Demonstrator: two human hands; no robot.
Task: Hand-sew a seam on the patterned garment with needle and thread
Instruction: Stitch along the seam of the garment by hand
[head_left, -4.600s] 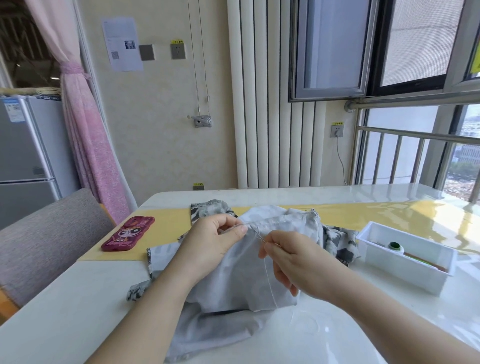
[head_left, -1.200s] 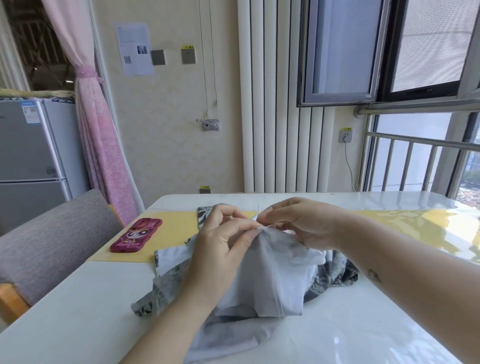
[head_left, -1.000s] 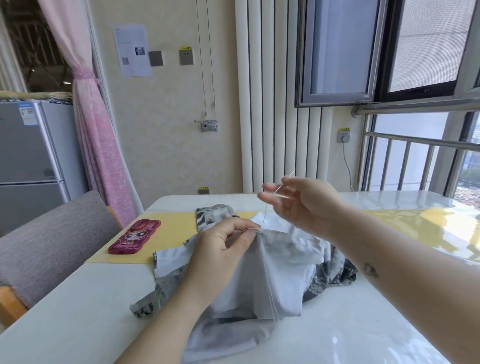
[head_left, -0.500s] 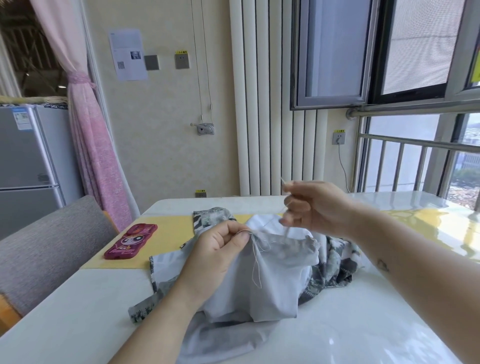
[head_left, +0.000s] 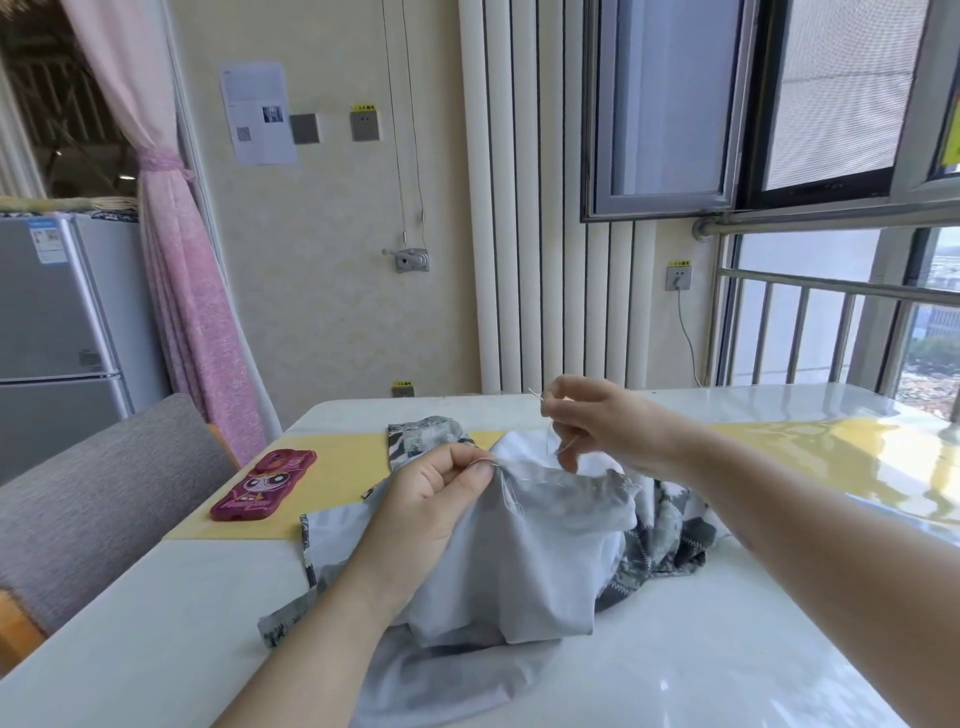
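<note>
Garment (head_left: 519, 561): heaped at middle of bench (head_left: 727, 665), raised edge pinched by fingers of left hand (head_left: 436, 499).
Needle (head_left: 535, 394), thread (head_left: 549, 441): pinched by right hand (head_left: 602, 421), above garment's far edge.
Phone (head_left: 265, 486): near bench's left edge, apart from garment.

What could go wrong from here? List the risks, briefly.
1. Slack thread loops beside the seam; pulling it through could snarl it into a knot.
2. The needle pokes bare from the right hand. The next stitch would likely land near the left hand, which pinches the garment, so a prick is possible.
3. The garment is bunched in layers; a stitch might catch an extra one.
</note>
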